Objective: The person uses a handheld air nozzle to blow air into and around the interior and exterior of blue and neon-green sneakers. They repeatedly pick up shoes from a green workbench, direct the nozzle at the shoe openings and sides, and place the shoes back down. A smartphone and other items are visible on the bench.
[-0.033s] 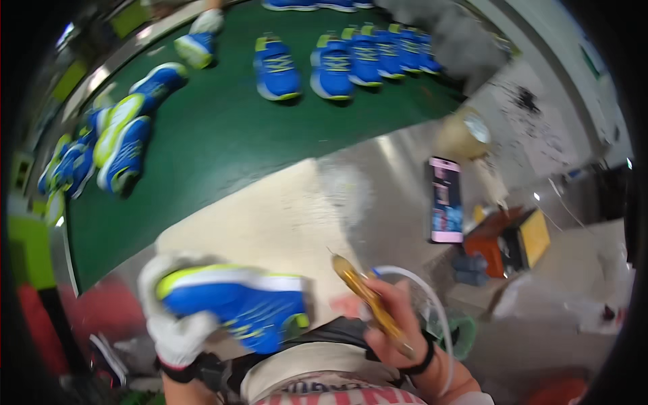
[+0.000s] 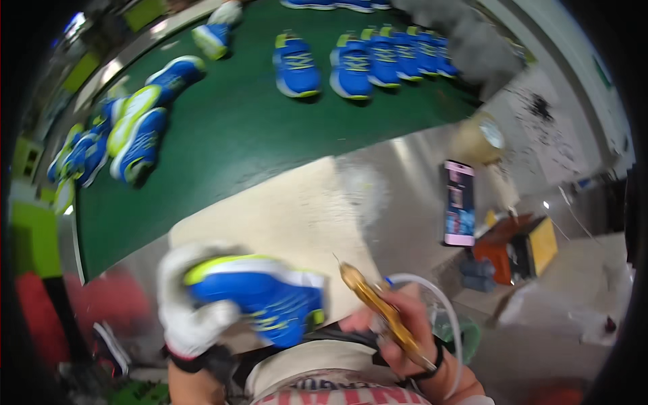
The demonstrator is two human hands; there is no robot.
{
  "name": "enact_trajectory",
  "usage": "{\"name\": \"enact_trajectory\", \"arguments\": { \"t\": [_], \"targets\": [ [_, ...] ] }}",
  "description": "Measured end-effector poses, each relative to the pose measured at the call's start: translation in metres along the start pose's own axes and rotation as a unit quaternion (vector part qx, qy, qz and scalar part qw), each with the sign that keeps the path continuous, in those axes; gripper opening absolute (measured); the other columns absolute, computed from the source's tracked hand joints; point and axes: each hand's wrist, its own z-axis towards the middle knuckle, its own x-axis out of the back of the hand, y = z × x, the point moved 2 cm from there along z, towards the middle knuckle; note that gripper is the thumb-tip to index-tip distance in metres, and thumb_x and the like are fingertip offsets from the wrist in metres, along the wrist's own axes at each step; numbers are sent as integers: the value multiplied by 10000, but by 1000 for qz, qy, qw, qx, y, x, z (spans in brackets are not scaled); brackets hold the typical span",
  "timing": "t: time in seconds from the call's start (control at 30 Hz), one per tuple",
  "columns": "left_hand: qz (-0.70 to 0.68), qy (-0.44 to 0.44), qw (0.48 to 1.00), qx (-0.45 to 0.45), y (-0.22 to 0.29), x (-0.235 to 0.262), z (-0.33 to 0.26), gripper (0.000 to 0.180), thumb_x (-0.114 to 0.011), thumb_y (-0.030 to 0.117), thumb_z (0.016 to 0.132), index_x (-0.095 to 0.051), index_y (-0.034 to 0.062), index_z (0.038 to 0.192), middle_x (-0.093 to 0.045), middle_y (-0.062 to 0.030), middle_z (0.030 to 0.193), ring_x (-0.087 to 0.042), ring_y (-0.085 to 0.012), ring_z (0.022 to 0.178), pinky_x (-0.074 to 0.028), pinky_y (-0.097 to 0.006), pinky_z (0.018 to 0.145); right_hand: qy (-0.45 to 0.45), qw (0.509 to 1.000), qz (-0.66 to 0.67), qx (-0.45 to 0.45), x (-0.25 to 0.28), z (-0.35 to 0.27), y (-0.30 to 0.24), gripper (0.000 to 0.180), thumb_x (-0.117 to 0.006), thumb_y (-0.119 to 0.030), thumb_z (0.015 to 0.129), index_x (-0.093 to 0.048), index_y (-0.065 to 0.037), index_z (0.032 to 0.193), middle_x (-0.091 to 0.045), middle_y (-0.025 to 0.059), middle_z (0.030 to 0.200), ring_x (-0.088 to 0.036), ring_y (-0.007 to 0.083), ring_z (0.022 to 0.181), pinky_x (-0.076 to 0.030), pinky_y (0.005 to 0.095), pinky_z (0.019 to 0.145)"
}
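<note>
Across the far part of the counter (image 2: pixel 415 196) runs a dark green surface (image 2: pixel 209 145), its near edge giving way to bare metal and a cream sheet (image 2: pixel 283 212). On the green, one upright blue shoe (image 2: pixel 295 71) stands just left of a row of similar shoes (image 2: pixel 383 61); more lie heaped and tilted in a pile (image 2: pixel 138 142) at the left, and beyond them a co-worker's gloved hand (image 2: pixel 228 12) touches another. Right of the sheet, a phone (image 2: pixel 460 206) lies on the metal, with a tape roll (image 2: pixel 476 140) just beyond it and an orange-and-yellow box (image 2: pixel 516 250) at its near right. Clear plastic (image 2: pixel 557 304) lies farther right. The person's left grip (image 2: pixel 192 317), in a white glove, is wrapped around the left end of the held blue-and-lime shoe (image 2: pixel 253 293), which is turned on its side over the sheet's near edge and hides part of it. The bare right grip (image 2: pixel 405 331) is clenched around a gold tool (image 2: pixel 381 307) with a thin tip; a pale tube (image 2: pixel 442 297) arcs beside it, partly before a green container (image 2: pixel 466 335).
</note>
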Motion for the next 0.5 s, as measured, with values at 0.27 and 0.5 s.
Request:
{"name": "enact_trajectory", "arguments": {
  "t": [0.27, 0.5],
  "targets": [
    [-35, -249, 962, -106, -7, -23, 60, 616, -871, 286, 615, -587, 6, 1085, -638, -220, 964, -630, -303, 888, -522, -398, 761, -70, 993, 29, 93, -16, 41, -11, 781, -683, -485, 756, -379, -14, 1300, -616, 203, 933, -620, 265, 795, -507, 398, 718],
    [-149, -278, 949, 7, -25, -49, 90, 555, -863, 199, 621, -599, -11, 1061, -638, -216, 951, -645, -311, 831, -518, -404, 736, -45, 996, 4, 83, 14, 59, -5, 788, -682, -466, 733, -384, -28, 1317, -604, 198, 922, -591, 256, 796, -491, 381, 707]
  ]
}}
